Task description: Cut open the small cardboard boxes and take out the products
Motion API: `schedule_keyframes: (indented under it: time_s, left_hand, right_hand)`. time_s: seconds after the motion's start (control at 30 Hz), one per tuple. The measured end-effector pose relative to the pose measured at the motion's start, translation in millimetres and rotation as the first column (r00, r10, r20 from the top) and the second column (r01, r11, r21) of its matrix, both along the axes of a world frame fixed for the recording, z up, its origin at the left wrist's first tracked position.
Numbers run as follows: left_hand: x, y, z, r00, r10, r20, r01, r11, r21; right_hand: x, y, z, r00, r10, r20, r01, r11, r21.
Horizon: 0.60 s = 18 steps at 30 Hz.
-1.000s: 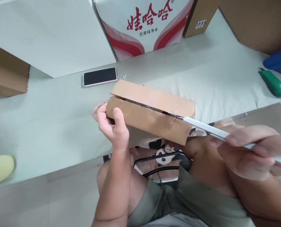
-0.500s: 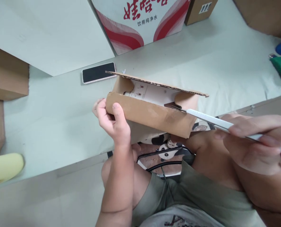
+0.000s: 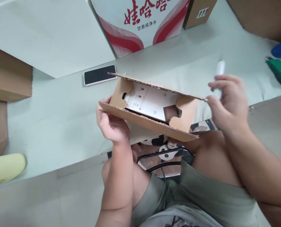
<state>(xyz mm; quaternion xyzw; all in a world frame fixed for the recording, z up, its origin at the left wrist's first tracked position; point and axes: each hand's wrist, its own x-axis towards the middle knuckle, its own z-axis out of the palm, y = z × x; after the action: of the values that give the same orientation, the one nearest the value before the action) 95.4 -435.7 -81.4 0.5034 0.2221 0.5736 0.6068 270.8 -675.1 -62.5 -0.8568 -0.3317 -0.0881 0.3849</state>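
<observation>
Evidently, opening the cardboard box [image 3: 152, 125] was the step in hand: it sat mid-view, held up at the table's [image 3: 60, 126] near edge with both long flaps spread, the phone [image 3: 100, 75] at its 11 o'clock. The left hand [image 3: 113, 126] curled around its 9 o'clock end, supporting it; the right hand [image 3: 228, 101], blurred at 3 o'clock, held a white knife [image 3: 220, 67] in bent fingers, its thumb close to the flap's corner, contact unclear. The next move probably called for laying the knife aside and easing the white carton [image 3: 145, 101] past the inner end flaps. Half a second earlier, the knife's tip was at the opening and the near flap covered more of the carton.
</observation>
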Motion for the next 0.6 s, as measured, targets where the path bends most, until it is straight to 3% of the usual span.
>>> schedule_keyframes:
  time_s: [0.1, 0.2, 0.3, 0.4, 0.47, 0.6]
  left_hand:
    - [2, -3, 7.9, 0.997, -0.021, 0.079, 0.03, 0.993, -0.11]
    - [1, -4, 9.9, 0.999, 0.001, 0.04, 0.003, 0.996, -0.084]
    - [-1, -2, 7.8, 0.999, 0.022, -0.034, -0.023, 1.0, -0.014]
    - [-4, 0, 9.3, 0.998, 0.039, -0.058, -0.039, 0.999, -0.004]
    - [-4, 2, 14.8, 0.998, 0.059, -0.027, -0.06, 0.996, -0.061]
    - [-1, 4, 28.8, 0.986, 0.165, 0.002, -0.161, 0.962, -0.221]
  right_hand:
    - [20, 19, -26.4, 0.991, -0.056, -0.123, 0.041, 0.992, -0.117]
    - [36, 40, -53.5, 0.982, -0.071, -0.174, 0.034, 0.977, -0.209]
    - [43, 59, -68.6, 0.986, -0.027, -0.166, -0.019, 0.963, -0.27]
    - [40, 69, -67.7, 0.992, -0.025, -0.128, -0.015, 0.953, -0.303]
    - [32, 68, -58.3, 0.99, -0.054, -0.134, 0.018, 0.967, -0.256]
    - [5, 51, -32.9, 0.977, -0.026, -0.21, 0.035, 0.999, 0.041]
